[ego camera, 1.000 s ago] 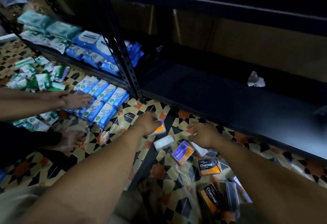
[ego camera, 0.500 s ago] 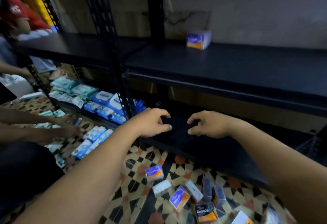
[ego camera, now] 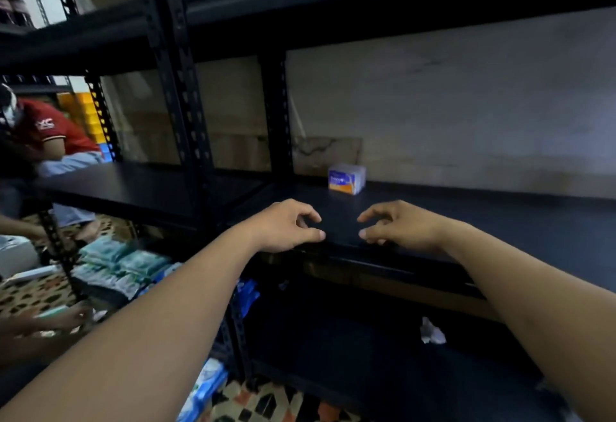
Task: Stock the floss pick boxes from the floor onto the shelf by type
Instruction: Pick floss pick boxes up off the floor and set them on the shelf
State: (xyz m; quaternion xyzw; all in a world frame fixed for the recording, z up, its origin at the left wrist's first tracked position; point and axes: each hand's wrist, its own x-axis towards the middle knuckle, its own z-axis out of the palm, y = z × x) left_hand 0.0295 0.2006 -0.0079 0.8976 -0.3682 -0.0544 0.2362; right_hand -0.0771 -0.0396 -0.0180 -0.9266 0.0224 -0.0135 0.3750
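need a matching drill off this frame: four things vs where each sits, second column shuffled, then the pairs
Things
1. floss box
2. crumpled paper
3. teal packs
4. person in a red shirt

Places
A. bottom shelf, right section
B. far left edge of the view
C. middle shelf, at the back near the wall
D. bottom shelf, left section

Pairs: 1-C, 2-A, 3-D, 4-B

Dim indoor light, brighter at upper left; soft motion blur throughout, wide-angle bending at edges.
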